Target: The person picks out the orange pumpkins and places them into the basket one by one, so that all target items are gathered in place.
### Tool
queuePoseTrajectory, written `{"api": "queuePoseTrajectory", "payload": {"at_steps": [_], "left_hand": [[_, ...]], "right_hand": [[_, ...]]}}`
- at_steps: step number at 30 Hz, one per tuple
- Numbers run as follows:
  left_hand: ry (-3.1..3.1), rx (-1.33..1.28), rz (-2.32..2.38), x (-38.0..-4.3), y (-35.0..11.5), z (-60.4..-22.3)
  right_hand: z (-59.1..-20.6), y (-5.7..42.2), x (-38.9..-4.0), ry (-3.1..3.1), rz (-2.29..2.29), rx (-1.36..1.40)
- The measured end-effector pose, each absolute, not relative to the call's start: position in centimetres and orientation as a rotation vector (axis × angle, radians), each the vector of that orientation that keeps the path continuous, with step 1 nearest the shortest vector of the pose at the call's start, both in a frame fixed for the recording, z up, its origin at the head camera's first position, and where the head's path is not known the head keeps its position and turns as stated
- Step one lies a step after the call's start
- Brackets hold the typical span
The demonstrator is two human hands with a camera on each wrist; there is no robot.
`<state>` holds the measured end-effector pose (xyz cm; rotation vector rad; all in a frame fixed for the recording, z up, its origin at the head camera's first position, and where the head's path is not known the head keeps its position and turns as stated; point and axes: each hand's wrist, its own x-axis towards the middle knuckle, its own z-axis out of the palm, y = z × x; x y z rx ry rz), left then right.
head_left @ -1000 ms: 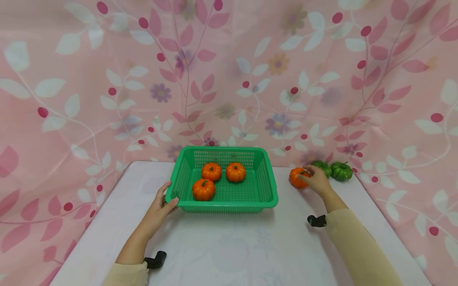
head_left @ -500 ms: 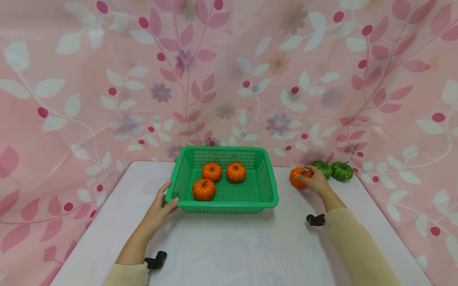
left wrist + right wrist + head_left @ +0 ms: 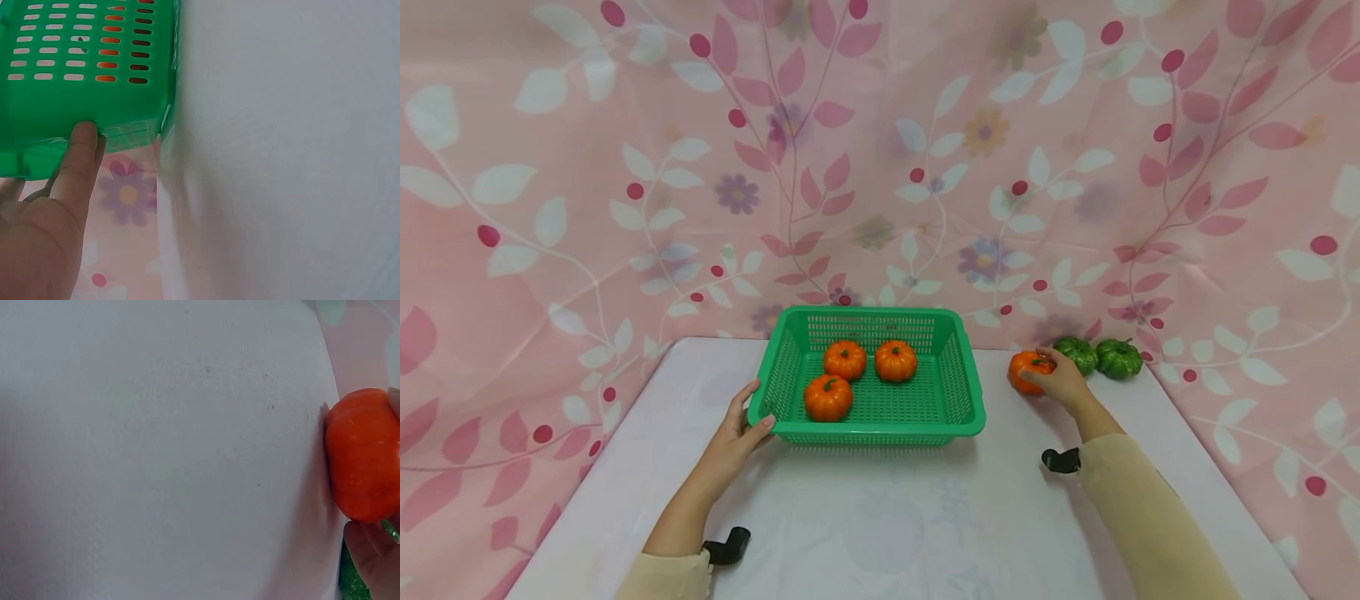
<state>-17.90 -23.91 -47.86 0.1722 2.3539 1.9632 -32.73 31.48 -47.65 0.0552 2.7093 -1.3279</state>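
Note:
A green plastic basket [image 3: 880, 429] with slotted walls stands on the table, and inside it are three small orange pumpkins [image 3: 828, 398]. My left hand [image 3: 733, 433] holds the basket's near left corner, thumb at the front rim and fingers along the left side. In the left wrist view, one digit lies straight against the basket's outer wall [image 3: 62, 103]. Right of the basket, my right hand [image 3: 1062, 383] grips a fourth orange pumpkin [image 3: 1021, 374] between thumb and fingers. That pumpkin [image 3: 365, 456] appears close to the white cloth in the right wrist view, its far side hidden.
Two green pumpkins [image 3: 1118, 359] sit side by side just beyond the right hand, at the table's back right. A white cloth [image 3: 880, 525] covers the table. Behind its back edge hangs a pink floral curtain [image 3: 880, 167].
Almost nothing differs. Both hands keep their places at the basket and the orange pumpkin; the right forearm has shifted very slightly left.

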Motion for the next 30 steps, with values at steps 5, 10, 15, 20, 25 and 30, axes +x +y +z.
{"api": "queuePoseTrajectory", "payload": {"at_steps": [5, 10, 15, 20, 25, 30], "left_hand": [[2.356, 0.178, 1.968, -17.9, -23.9, -47.8], [2.354, 0.184, 1.974, -17.9, -23.9, -47.8], [2.351, 0.179, 1.973, -17.9, -23.9, -47.8], [2.352, 0.175, 1.971, -17.9, -23.9, -47.8], [2.35, 0.18, 1.969, -17.9, -23.9, -47.8], [2.351, 0.187, 1.971, -17.9, -24.0, -47.9]], "right_hand": [[-47.5, 31.5, -32.6, 2.718, -1.301, 0.063], [-47.4, 31.5, -32.4, 2.736, -1.259, 0.063], [-47.3, 31.5, -32.1, 2.732, -1.243, 0.052], [-46.7, 31.4, -31.5, 2.742, -1.249, 0.007], [-46.1, 31.3, -30.9, 2.774, -1.227, -0.055], [-45.6, 31.1, -30.4, 2.752, -1.246, -0.066]]}}
